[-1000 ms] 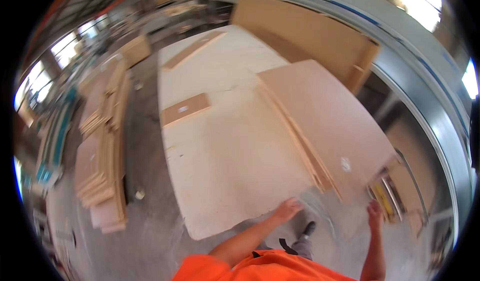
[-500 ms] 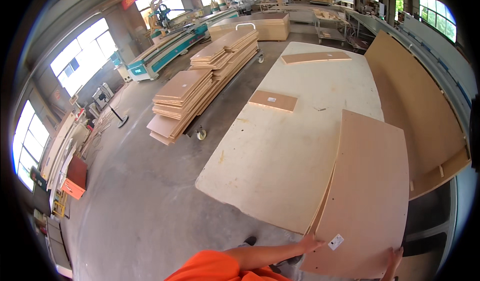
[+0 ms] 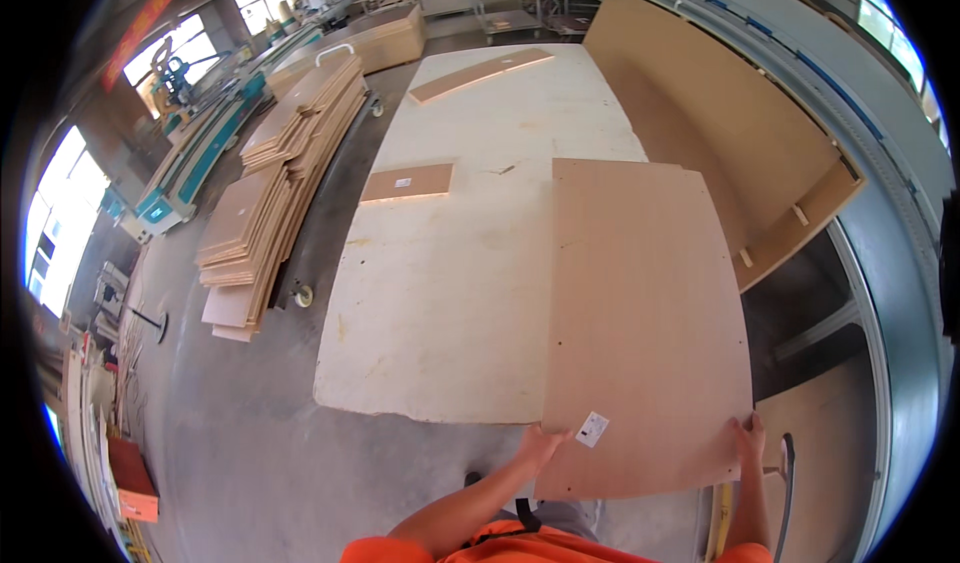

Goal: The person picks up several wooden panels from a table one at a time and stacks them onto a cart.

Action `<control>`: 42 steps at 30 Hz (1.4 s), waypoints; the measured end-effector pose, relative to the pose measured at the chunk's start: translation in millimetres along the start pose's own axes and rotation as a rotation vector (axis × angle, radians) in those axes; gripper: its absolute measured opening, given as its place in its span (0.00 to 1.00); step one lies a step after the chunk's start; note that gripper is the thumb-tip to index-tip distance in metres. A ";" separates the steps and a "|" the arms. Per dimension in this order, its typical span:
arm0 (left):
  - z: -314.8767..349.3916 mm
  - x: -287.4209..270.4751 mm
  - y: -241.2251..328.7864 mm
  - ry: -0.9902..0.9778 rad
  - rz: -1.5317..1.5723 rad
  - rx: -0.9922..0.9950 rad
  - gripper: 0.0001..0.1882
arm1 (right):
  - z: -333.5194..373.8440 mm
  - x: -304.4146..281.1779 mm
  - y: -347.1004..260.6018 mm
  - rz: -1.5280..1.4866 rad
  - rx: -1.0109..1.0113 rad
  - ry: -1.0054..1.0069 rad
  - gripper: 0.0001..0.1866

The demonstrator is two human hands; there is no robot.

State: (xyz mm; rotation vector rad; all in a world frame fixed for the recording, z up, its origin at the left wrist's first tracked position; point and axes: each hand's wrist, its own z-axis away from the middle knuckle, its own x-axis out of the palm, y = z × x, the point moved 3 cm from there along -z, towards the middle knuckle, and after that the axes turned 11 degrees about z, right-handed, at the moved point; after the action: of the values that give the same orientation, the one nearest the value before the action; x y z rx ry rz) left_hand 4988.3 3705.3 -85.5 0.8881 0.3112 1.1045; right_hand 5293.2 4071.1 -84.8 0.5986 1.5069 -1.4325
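Note:
A large tan fibreboard panel [image 3: 640, 313] lies along the right side of a big pale worktable [image 3: 440, 303], its near end jutting past the table's front edge. My left hand [image 3: 541, 446] grips the panel's near left corner, beside a small white label [image 3: 592, 429]. My right hand [image 3: 748, 436] holds the near right corner. Orange sleeves show at the bottom of the view.
A small brown board [image 3: 407, 182] and a long narrow strip [image 3: 480, 74] lie farther up the table. A cart stacked with several cut boards [image 3: 280, 173] stands on the left floor. Large panels [image 3: 730, 133] lean against the right wall. Machines stand at the far left.
The view has swung and steadied, and the panel now lies straighter along the table's right side. Both hands stay on its near corners.

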 end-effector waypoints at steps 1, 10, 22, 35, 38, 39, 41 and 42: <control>7.3 -4.5 -4.5 -0.012 -0.042 -0.046 0.20 | 11.2 -2.0 7.5 0.092 -0.038 0.086 0.33; 70.2 -141.0 40.5 0.003 -0.043 -0.053 0.20 | 196.0 18.6 -28.4 -0.557 0.239 -0.171 0.12; 82.6 -362.6 116.2 -0.103 -0.255 0.064 0.26 | 361.4 123.1 -203.0 -0.934 0.453 -0.256 0.16; 33.5 -636.5 258.8 0.145 -0.338 0.106 0.20 | 390.2 319.4 -437.7 -0.802 0.514 -0.255 0.12; 10.2 -704.0 299.6 0.247 -0.137 0.052 0.16 | 346.1 391.7 -474.4 -0.697 0.200 -0.494 0.15; -3.8 -729.6 305.5 0.281 -0.069 0.128 0.14 | 324.2 418.0 -476.6 -0.654 0.036 -0.602 0.16; -16.5 -765.9 328.9 0.298 0.165 0.049 0.13 | 322.0 448.1 -558.6 -0.768 0.182 -0.570 0.25; -23.4 -784.9 340.9 0.328 0.143 0.031 0.13 | 328.9 454.8 -613.8 -0.824 0.255 -0.558 0.31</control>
State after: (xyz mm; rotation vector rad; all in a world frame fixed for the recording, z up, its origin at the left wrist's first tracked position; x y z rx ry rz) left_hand 4402.9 3086.8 1.1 0.7631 0.5426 1.3839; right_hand 4668.1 3525.0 -136.1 -0.3389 1.1475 -2.2003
